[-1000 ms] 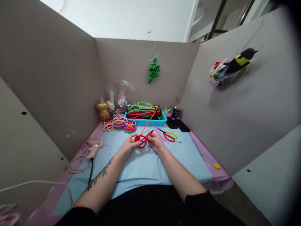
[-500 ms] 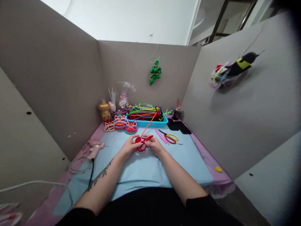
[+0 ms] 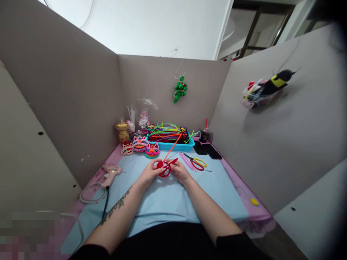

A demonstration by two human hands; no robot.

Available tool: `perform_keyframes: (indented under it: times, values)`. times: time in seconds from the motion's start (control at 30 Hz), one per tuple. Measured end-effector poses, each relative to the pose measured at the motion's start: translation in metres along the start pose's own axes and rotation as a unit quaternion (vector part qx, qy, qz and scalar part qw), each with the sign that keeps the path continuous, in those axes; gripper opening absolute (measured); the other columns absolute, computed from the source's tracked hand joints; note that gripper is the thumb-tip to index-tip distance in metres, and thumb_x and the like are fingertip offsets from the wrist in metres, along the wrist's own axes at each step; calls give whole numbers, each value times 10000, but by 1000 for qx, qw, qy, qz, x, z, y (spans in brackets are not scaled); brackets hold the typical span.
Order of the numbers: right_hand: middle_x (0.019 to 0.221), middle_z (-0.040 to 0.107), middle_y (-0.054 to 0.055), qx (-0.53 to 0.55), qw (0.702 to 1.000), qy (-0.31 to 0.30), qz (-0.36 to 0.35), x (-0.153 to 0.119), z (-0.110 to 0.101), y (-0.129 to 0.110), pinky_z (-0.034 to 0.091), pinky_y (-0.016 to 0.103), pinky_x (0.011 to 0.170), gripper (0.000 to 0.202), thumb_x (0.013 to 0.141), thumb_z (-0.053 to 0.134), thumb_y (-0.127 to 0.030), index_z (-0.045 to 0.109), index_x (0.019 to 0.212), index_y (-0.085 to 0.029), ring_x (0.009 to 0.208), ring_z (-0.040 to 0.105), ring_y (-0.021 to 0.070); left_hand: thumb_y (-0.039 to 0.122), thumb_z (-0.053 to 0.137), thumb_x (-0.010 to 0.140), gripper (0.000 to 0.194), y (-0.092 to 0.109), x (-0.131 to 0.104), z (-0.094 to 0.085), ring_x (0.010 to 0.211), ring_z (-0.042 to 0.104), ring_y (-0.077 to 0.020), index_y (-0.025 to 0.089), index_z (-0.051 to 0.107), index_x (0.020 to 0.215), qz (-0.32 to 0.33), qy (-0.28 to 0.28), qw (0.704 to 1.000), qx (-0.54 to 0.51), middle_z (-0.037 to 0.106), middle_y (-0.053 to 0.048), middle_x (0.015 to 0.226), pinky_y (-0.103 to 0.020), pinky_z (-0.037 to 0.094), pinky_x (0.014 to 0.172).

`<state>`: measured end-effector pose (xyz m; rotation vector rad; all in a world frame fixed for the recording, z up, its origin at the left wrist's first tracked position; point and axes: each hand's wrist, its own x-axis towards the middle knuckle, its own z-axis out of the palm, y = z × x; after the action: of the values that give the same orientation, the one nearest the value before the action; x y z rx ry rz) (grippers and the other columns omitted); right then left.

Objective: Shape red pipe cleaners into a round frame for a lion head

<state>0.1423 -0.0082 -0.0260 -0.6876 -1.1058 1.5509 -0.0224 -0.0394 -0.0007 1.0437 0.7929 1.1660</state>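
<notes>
Between my hands is a red pipe-cleaner piece point(image 3: 165, 170) bent into loops, with a rounded, denser part on its left. My left hand point(image 3: 149, 173) is closed on that left part, thumb in front. On the other side my right hand point(image 3: 181, 172) pinches the right part, where a red strand sticks up. An orange pipe cleaner point(image 3: 172, 147) rises from behind the piece toward the tray; whether it is joined to the red one I cannot tell. Scissors point(image 3: 198, 164) with red and yellow handles and pink pipe cleaners point(image 3: 188, 162) lie right of my hands.
A blue tray point(image 3: 173, 146) of colourful pipe cleaners stands behind my hands. Three fuzzy animal-head ornaments point(image 3: 140, 144) sit at its left. A pink glue gun point(image 3: 111, 177) with a cord lies left. Dark flat pads point(image 3: 208, 150) and a lidded cup point(image 3: 205, 135) are at the back right.
The view has tilted up slightly, so everything sits a little lower in the picture. Both hands keep their hold on the red piece, with hardly any shift.
</notes>
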Motion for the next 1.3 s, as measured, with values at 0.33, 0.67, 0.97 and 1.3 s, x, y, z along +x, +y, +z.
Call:
perform_keyframes:
  times: [0.33, 0.67, 0.97, 1.3]
  values:
    - [702, 647, 16, -9, 999, 51, -16, 7, -9, 8, 435, 287, 655, 281, 589, 741, -400, 643, 733, -179, 665, 580, 157, 259, 792, 563, 611, 0, 0, 1, 651, 640, -152, 147, 465, 1068, -2, 0, 1000, -5, 695, -62, 814, -255, 460, 639]
    - [779, 685, 39, -55, 998, -38, -13, 1, -6, 4, 423, 354, 809, 396, 623, 738, -383, 641, 950, -182, 768, 621, 195, 291, 791, 571, 664, 0, 0, -2, 617, 631, -145, 141, 449, 1120, -14, -21, 1000, 1, 691, -51, 773, -241, 434, 620]
    - [914, 672, 58, -76, 996, -54, -9, -1, -6, 3, 429, 368, 837, 375, 623, 730, -374, 661, 942, -189, 843, 612, 206, 275, 783, 601, 813, 2, -2, -3, 677, 647, -171, 131, 369, 1285, -31, -55, 998, -2, 695, -72, 764, -274, 448, 695]
    - [1109, 602, 61, -94, 995, -16, -24, -2, 0, 1, 424, 342, 862, 211, 610, 737, -329, 685, 760, -190, 899, 594, 197, 273, 779, 608, 862, 2, -3, -1, 739, 647, -176, 146, 333, 1334, -21, -52, 998, -9, 694, -92, 888, -270, 455, 709]
